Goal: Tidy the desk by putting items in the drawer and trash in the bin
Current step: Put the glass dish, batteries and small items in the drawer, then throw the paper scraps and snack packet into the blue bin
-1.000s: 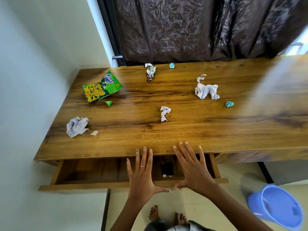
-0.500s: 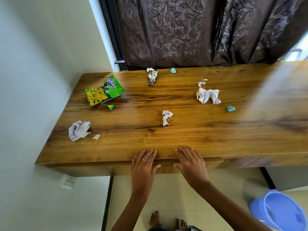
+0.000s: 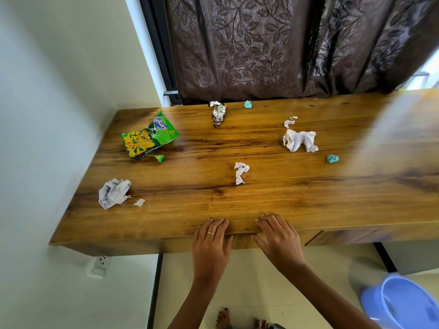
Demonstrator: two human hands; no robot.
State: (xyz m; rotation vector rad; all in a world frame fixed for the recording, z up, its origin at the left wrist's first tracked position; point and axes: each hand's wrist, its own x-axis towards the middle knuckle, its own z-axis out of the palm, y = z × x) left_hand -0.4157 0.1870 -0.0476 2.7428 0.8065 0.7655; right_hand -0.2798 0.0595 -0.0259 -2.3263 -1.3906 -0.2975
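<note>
A person's left hand (image 3: 211, 243) and right hand (image 3: 278, 238) press flat against the front edge of a wooden surface (image 3: 261, 203), fingers straight and holding nothing, where the shallow wooden drawer (image 3: 240, 242) sits flush and closed beneath the top. That push suggests the drawer stage is finished. Trash lies scattered, each piece apart: a green snack packet (image 3: 148, 136) and a crumpled white paper ball (image 3: 114, 193) to the left, a small twisted white paper scrap (image 3: 241, 172) in the middle, a larger crumpled white paper (image 3: 299, 140), a crushed silver foil wrapper (image 3: 218, 113) and two small teal wads (image 3: 332, 158) beyond. A round blue plastic bin (image 3: 401, 302) waits on the floor, lower right.
</note>
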